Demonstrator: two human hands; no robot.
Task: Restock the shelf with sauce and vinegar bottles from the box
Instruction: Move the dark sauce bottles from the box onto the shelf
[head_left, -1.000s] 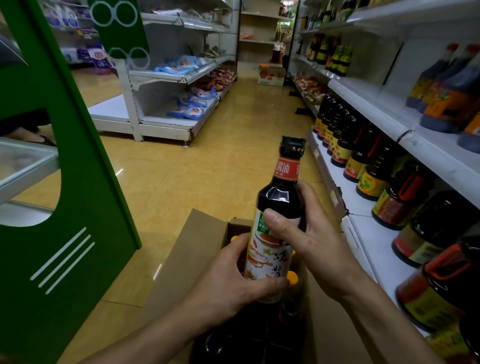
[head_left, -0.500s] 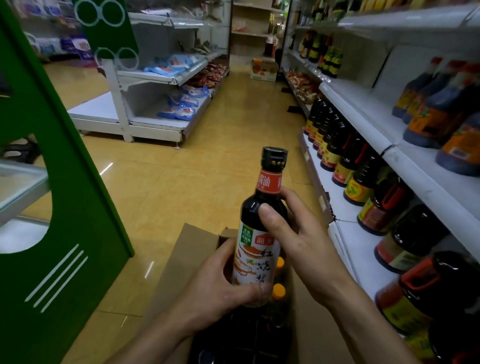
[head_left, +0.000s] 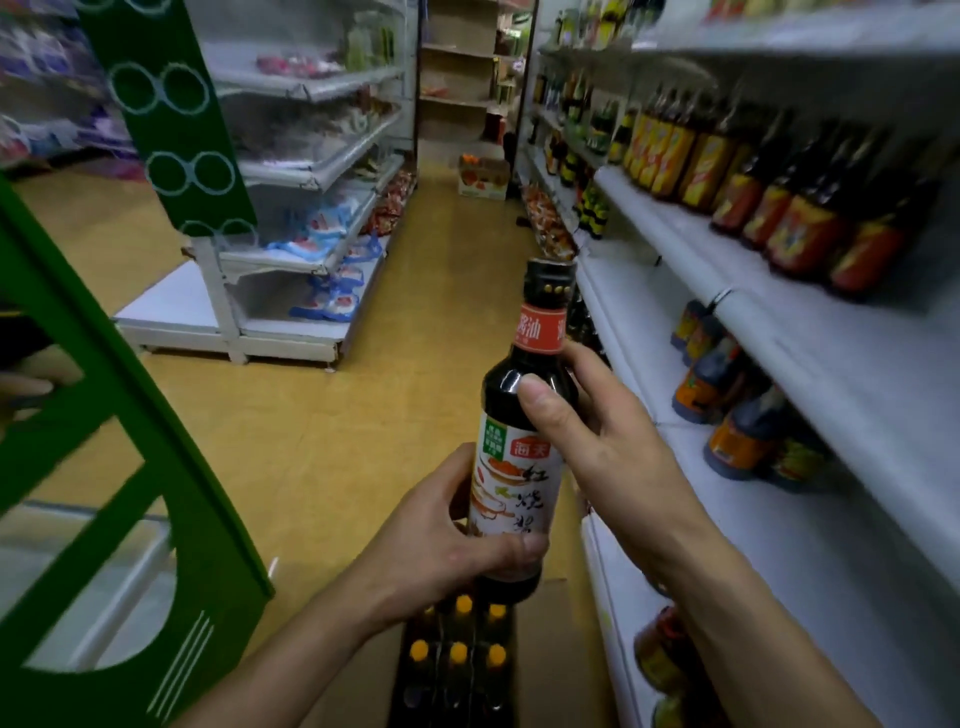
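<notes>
Soy sauce bottle (head_left: 519, 462), its long axis near upright with the black cap (head_left: 550, 280) tipped slightly rightward, is held in the air just above the cardboard box (head_left: 558, 660), where orange-capped bottles (head_left: 458, 652) are seen standing. Its lower label and base are wrapped by the left hand (head_left: 441, 545), while its shoulder is clasped by the right hand (head_left: 602, 447), thumb (head_left: 537, 397) laid on the dark glass. The white shelf (head_left: 769, 530) lies to the right, nearer the right hand, so a sideways carry with the bottle kept upright is judged likely.
</notes>
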